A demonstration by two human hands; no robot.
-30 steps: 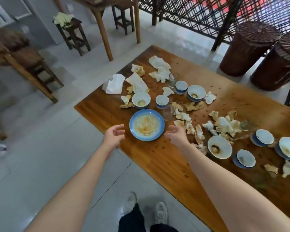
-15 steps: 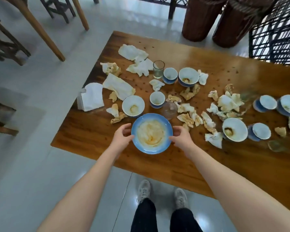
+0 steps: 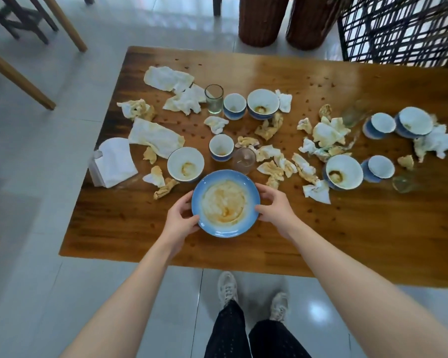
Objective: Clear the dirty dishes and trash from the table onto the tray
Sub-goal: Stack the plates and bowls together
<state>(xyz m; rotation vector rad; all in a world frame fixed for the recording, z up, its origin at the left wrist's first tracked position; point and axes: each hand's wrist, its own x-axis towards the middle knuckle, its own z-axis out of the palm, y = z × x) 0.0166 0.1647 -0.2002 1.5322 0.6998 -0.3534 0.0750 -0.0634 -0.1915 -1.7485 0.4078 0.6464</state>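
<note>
A blue plate (image 3: 225, 202) smeared with yellow-brown sauce sits near the front edge of the wooden table (image 3: 347, 241). My left hand (image 3: 179, 220) grips its left rim and my right hand (image 3: 274, 208) grips its right rim. Behind the plate stand several dirty blue-and-white bowls and cups, among them a bowl (image 3: 185, 165) and a cup (image 3: 220, 147). A clear glass (image 3: 244, 157) lies just behind the plate. Crumpled stained napkins (image 3: 277, 166) are scattered across the table. No tray is in view.
A stack of white napkins (image 3: 113, 162) overhangs the table's left edge. An upright glass (image 3: 214, 98) stands further back. Two wicker baskets (image 3: 260, 19) and a lattice screen (image 3: 398, 29) stand behind the table. Wooden table and stool legs (image 3: 67, 24) are at far left.
Both hands reached forward to the blue plate and closed on its rim from either side. The view shifted to look more squarely down on the table.
</note>
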